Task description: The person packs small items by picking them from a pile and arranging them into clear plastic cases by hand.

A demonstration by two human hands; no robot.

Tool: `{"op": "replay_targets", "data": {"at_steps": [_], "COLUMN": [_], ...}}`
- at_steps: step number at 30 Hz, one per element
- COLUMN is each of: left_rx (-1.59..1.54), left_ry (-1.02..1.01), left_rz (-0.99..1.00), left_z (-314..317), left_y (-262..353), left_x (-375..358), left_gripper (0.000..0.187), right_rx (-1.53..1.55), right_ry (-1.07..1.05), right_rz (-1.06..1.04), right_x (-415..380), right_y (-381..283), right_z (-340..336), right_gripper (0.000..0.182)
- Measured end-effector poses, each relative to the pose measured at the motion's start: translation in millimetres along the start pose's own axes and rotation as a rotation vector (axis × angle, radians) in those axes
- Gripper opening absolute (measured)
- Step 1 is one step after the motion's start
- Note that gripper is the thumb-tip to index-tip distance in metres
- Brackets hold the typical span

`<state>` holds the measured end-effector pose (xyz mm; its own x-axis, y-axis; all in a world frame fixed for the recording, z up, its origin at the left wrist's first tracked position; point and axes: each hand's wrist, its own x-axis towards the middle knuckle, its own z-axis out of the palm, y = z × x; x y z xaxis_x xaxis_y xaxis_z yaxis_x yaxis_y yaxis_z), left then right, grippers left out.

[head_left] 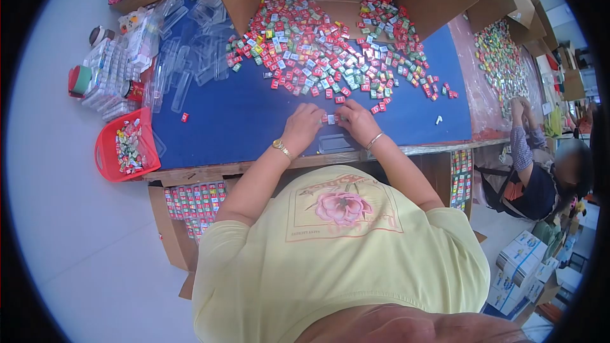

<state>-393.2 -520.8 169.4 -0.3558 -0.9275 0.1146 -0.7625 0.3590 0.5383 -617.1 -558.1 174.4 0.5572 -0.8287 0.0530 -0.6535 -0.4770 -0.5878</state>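
Observation:
My left hand (pixel 302 128) and my right hand (pixel 359 123) face each other near the front edge of the blue table, fingers closed. Between them is a short row of small block-shaped pieces (pixel 331 119), red and white ones showing, with its ends at my fingertips. My fingers cover part of this row. Just below it, close to the table edge, lies a clear plastic tray (pixel 335 144). Beyond my hands spreads a big pile of similar red, green, white and yellow pieces (pixel 311 57).
Clear plastic trays (pixel 190 57) are heaped at the left, and a red basket (pixel 150 146) of pieces hangs by that corner. Cardboard boxes (pixel 438 0) line the back. To the right, another person (pixel 534 171) works at a second pile (pixel 502 57). Filled packs (pixel 197 203) sit under the table.

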Motion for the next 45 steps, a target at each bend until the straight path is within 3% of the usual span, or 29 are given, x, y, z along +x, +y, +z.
{"op": "replay_targets", "data": {"at_steps": [11, 15, 18, 22, 27, 30, 32, 38, 45], "left_rx": [-0.018, 0.047, 0.037, -0.037, -0.061, -0.045, -0.039, -0.043, -0.093], "left_ry": [0.088, 0.0, -0.019, 0.018, 0.074, 0.035, 0.016, 0.005, 0.053], "left_rz": [-0.058, -0.08, -0.085, -0.078, -0.059, -0.048, -0.042, 0.017, 0.035], "left_z": [-4.2, 2.1, 0.9, -1.0, -9.9, -13.1, -14.2, 3.0, 6.2], "left_y": [18.5, 23.0, 23.9, 19.5, 2.6, 0.9, 0.3, 6.9, 10.7], "left_x": [-2.5, 8.3, 9.8, 1.8, -3.4, -3.2, -2.3, 3.4, 1.6], "left_gripper": [0.041, 0.045, 0.049, 0.053, 0.056, 0.056, 0.056, 0.044, 0.031], "right_rx": [0.013, -0.122, -0.196, -0.221, -0.224, -0.188, -0.138, 0.062, -0.062], "right_ry": [0.089, 0.255, 0.053, 0.055, 0.173, -0.014, -0.023, -0.034, -0.077], "right_rz": [0.114, -0.049, -0.069, 0.07, -0.042, 0.03, 0.062, 0.082, -0.008], "right_x": [10.9, 30.3, 34.2, 18.7, 22.6, 31.3, 21.8, -9.9, -9.5], "right_y": [3.8, 30.2, 42.2, 29.2, 24.8, 32.5, 35.7, 16.4, 9.4], "right_z": [-14.8, -13.0, -10.6, -21.7, -23.3, -22.1, -27.4, -23.6, -22.1], "right_gripper": [0.032, 0.033, 0.033, 0.032, 0.029, 0.032, 0.033, 0.037, 0.037]}}
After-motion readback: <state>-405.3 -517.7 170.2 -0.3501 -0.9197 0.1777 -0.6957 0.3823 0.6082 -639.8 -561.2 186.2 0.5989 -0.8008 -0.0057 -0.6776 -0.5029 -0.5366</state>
